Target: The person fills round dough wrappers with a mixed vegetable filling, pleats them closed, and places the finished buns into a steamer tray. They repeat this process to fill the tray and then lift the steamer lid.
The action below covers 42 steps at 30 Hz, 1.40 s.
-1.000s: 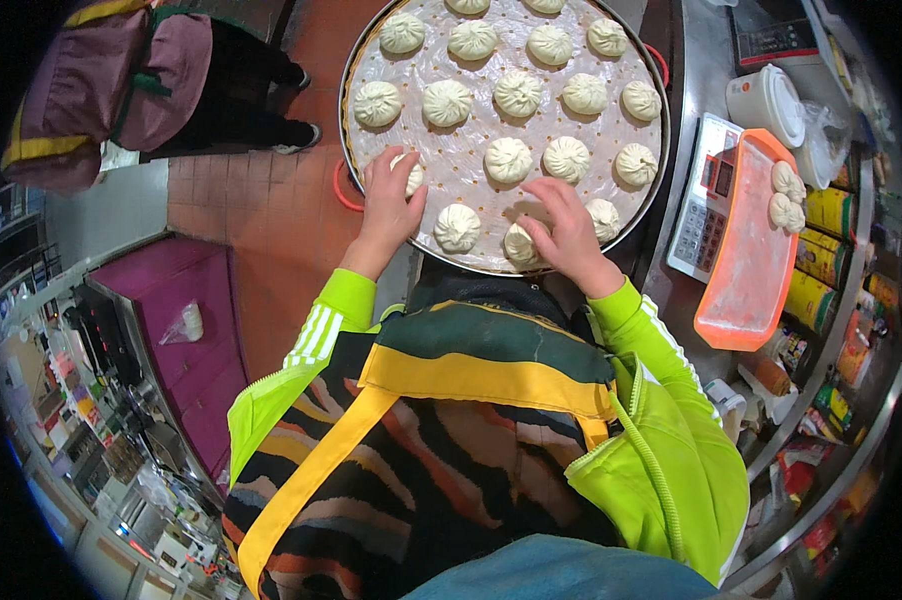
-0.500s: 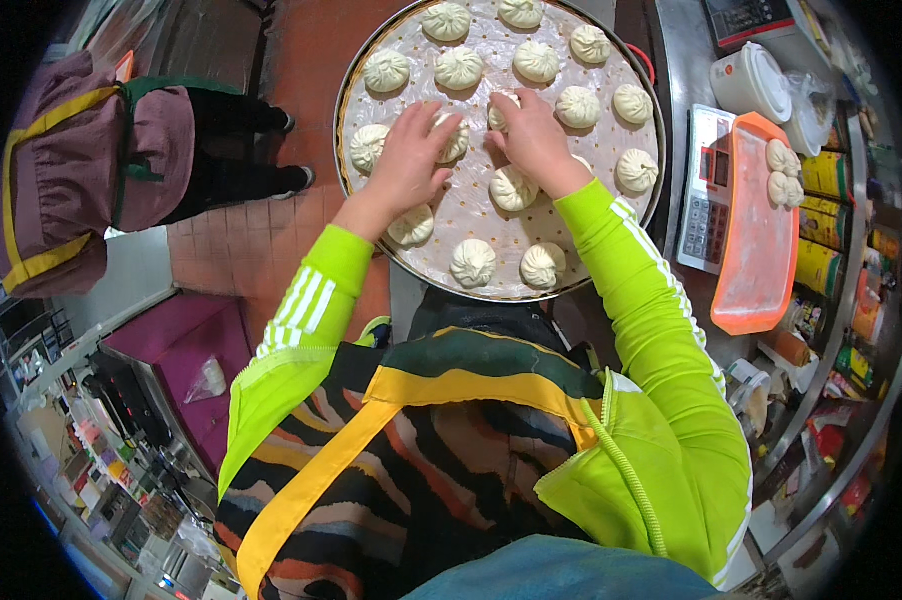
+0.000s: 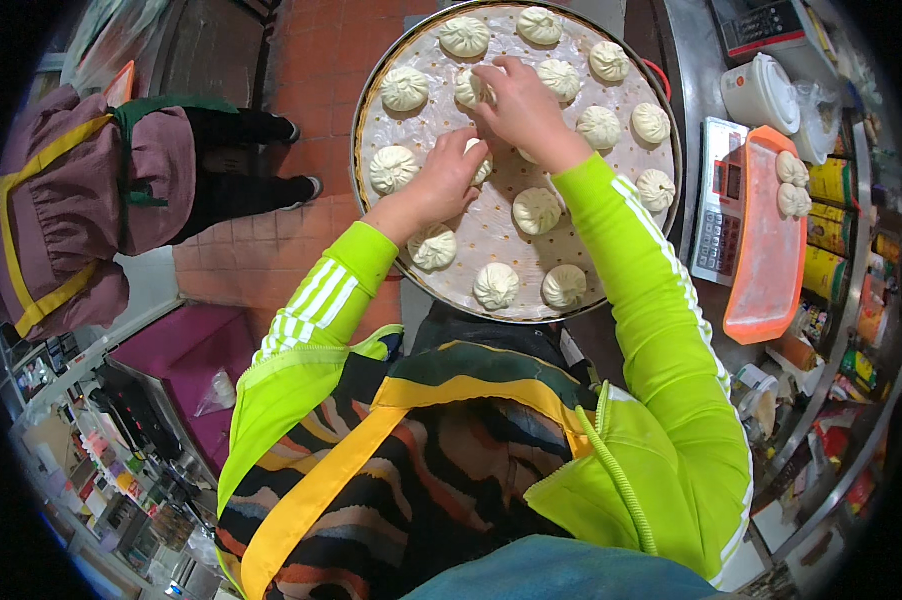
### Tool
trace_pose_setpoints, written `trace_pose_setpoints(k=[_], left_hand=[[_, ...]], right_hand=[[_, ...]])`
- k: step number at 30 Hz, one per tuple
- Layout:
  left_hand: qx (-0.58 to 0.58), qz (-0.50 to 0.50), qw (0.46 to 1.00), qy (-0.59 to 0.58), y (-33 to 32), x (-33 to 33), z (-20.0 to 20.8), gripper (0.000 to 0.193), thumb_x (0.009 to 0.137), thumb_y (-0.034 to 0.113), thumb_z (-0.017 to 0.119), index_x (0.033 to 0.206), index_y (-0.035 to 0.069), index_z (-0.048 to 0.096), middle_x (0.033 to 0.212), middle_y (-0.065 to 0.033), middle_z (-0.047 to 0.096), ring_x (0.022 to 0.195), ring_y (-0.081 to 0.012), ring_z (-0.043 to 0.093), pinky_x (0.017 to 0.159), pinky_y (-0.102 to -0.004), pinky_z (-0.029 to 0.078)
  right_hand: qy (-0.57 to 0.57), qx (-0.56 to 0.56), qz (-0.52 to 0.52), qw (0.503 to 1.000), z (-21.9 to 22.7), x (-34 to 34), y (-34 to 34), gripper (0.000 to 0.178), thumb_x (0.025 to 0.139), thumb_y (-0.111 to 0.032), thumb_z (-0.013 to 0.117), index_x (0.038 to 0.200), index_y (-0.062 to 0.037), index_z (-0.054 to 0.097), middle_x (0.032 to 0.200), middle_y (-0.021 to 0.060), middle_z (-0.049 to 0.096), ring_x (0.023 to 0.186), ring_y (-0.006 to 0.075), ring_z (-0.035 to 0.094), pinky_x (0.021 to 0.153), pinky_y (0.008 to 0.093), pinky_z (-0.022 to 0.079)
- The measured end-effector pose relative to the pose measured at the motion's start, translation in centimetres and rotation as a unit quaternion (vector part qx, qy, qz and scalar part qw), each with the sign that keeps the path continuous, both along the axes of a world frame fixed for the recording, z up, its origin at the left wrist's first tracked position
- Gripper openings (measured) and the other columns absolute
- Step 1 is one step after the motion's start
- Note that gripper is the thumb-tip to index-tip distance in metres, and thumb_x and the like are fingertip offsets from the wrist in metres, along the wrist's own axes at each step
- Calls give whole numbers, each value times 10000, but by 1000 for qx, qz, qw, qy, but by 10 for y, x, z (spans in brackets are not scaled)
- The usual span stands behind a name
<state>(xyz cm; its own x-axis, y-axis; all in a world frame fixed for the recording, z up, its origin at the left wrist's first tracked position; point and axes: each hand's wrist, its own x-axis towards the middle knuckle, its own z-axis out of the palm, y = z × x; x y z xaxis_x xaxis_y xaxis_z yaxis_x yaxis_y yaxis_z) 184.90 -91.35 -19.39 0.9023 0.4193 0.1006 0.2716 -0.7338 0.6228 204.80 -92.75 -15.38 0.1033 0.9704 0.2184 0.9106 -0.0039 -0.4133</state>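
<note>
A big round steamer tray (image 3: 491, 230) lined with perforated paper holds several pleated white buns (image 3: 536, 211), spaced apart. Over its left middle, my left hand (image 3: 439, 180) has its fingers and thumb around the left side of one bun (image 3: 481, 163). My right hand (image 3: 527, 112) reaches farther, with thumb and fingers on another bun (image 3: 469, 90) that they partly cover. Both buns rest on the paper. Under the right palm, another bun is mostly hidden.
Right of the tray, a metal counter carries a digital scale (image 3: 719, 200), an orange tray (image 3: 766, 270) with several buns, and a white lidded bucket (image 3: 760, 94). A co-worker (image 3: 81, 200) in a mauve smock stands at left on red tiles.
My right hand has shifted up and left from one bun to another farther away. My left hand stays at the same bun. The whole view has shifted slightly.
</note>
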Motion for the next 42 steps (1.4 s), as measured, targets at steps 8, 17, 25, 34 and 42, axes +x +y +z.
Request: trace_pose_setpoints(k=[8, 17, 25, 34, 42], left_hand=[[14, 29, 999, -20, -2, -6, 2, 668, 724, 20, 787, 1304, 19, 454, 1294, -265, 443, 1200, -482, 442, 1032, -531, 410], [8, 30, 999, -23, -2, -3, -10, 614, 729, 50, 791, 1264, 18, 492, 1238, -243, 473, 1163, -458, 462, 1009, -504, 413], [-29, 62, 998, 2, -6, 5, 2, 623, 743, 116, 808, 1272, 15, 495, 1278, -250, 466, 1196, -461, 452, 1041, -509, 397], [33, 124, 988, -88, 22, 13, 18, 631, 782, 168, 810, 1319, 22, 514, 1334, -217, 481, 1226, -419, 452, 1059, -498, 388], [107, 109, 982, -115, 63, 54, 24, 615, 753, 123, 814, 1294, 25, 540, 1340, -210, 492, 1234, -427, 457, 1060, -505, 403]], right_hand=[[-11, -91, -35, 995, -24, -33, 38, 485, 788, -287, 785, 1234, -145, 656, 1222, 211, 578, 1144, 413, 577, 948, 486, 527], [70, 51, 114, 990, -54, -11, 42, 297, 698, -110, 719, 996, -116, 719, 1146, 174, 613, 1073, 407, 573, 950, 470, 487], [70, 24, 152, 986, -53, -8, 49, 291, 701, -109, 721, 991, -128, 736, 1144, 158, 627, 1097, 393, 565, 959, 455, 494], [86, 121, -122, 981, -23, 80, 13, 338, 839, -282, 738, 1124, -100, 724, 1149, 141, 677, 1109, 337, 621, 963, 427, 502], [50, -52, -155, 985, -11, 124, -58, 468, 830, -348, 769, 1200, -71, 696, 1197, 183, 647, 1142, 362, 608, 1004, 426, 491]])
